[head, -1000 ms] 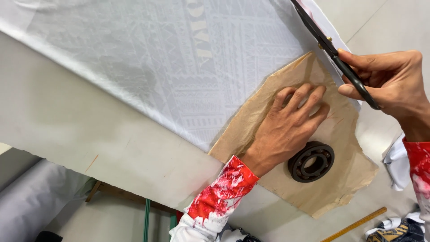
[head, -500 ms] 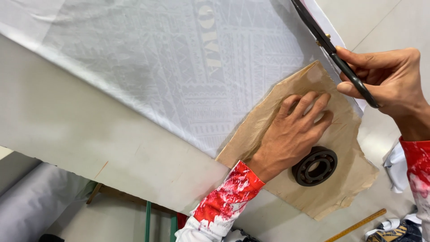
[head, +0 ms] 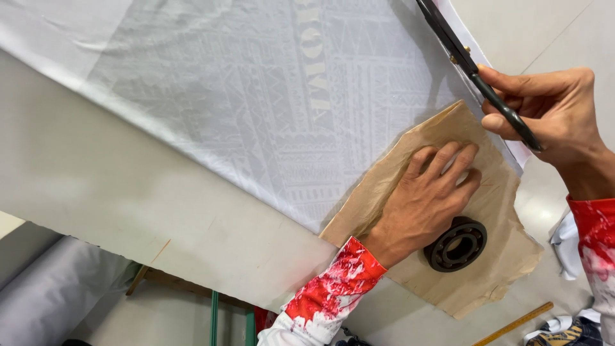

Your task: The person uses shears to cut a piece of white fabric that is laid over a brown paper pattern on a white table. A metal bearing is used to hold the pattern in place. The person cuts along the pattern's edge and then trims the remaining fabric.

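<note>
- Paper pattern (head: pixel 493 211): brown, flat on patterned white fabric (head: pixel 256 96) near its edge, on the pale table (head: pixel 96 192).
- Left hand (head: pixel 426 202): palm down, fingers spread on the pattern, grips nothing; prob. pinning it so it can't slide.
- Bearing ring (head: pixel 456 244): black, sits on pattern just beside left hand, looks like a weight.
- Right hand (head: pixel 554 109): closed round black scissors (head: pixel 471 64) handles, blades along pattern's far edge; blade gap can't tell.
- Yellow ruler (head: pixel 512 323): lower right, well apart.
</note>
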